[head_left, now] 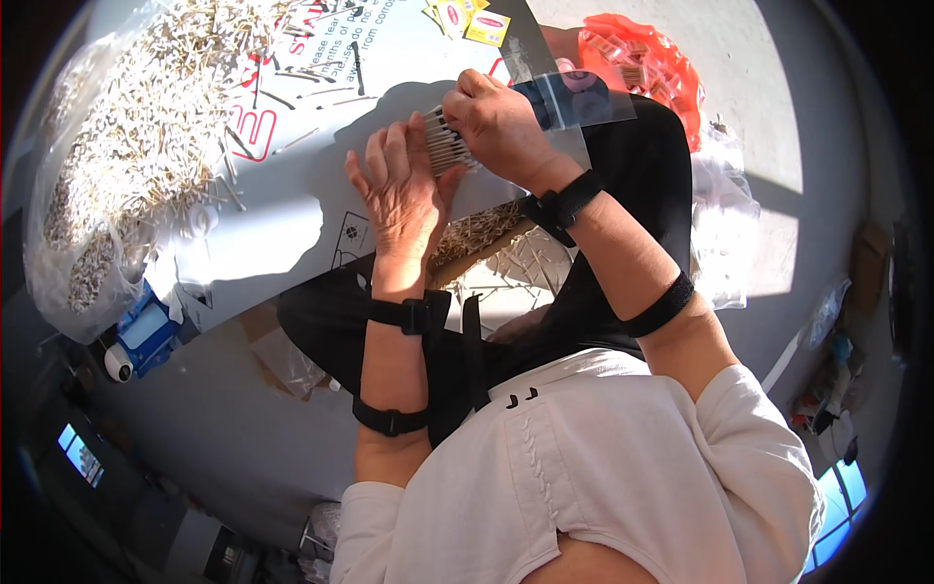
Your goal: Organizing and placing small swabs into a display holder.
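A row of thin pale sticks with dark tips (446, 146) lies between my hands over the near edge of the grey-white board. My left hand (401, 185) flanks it, with the index finger along its left side and the thumb at its lower end. My right hand (498, 122) is closed at the row's upper right, knuckles up. Its fingertips are hidden, so what they pinch does not show. Just right of that hand, a clear flat plastic bag (574, 102) lies over the board's edge and my dark trouser leg.
A large clear bag (49, 229) spills a heap of similar sticks (146, 117) across the board's left. Small yellow packets (486, 27) lie at the far edge. An orange-red bag (647, 63) of packed bundles stands right. Loose sticks (477, 232) fill a container below the board.
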`<state>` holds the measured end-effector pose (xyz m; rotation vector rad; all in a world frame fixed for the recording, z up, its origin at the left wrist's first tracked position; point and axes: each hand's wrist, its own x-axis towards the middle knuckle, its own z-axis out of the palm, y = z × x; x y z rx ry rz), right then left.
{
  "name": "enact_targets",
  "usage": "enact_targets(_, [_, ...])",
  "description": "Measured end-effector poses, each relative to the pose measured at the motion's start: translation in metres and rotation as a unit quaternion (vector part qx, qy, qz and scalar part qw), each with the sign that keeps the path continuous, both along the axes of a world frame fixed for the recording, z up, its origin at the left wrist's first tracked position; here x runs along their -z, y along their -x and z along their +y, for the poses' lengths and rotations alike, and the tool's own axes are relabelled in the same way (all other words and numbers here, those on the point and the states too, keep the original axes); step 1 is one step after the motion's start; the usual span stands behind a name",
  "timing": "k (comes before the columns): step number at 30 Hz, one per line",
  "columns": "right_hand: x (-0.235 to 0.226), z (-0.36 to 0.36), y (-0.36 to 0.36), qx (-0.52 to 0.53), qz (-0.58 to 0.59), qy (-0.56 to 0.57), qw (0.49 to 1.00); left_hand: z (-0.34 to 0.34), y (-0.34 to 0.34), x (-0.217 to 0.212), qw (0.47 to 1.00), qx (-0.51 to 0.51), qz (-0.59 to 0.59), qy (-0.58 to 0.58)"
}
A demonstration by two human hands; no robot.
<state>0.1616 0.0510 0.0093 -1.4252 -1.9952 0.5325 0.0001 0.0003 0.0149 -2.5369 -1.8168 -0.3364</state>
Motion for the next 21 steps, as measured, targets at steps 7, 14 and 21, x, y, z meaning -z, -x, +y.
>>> enact_targets(7, [-0.019, 0.003, -0.035, -0.015, 0.007, -0.008, 1.0, 0.006, 0.004, -0.002, 0.999, -0.003, -0.049, 0.01])
enact_targets(14, [-0.067, -0.046, -0.074, -0.1, 0.073, 0.18, 0.976, 0.017, 0.028, 0.003, 0.96, -0.081, -0.265, -0.031])
enact_targets(21, [-0.047, -0.09, -0.041, -0.12, 0.022, 0.23, 0.965, 0.047, 0.046, -0.004, 0.959, -0.022, -0.279, 0.04])
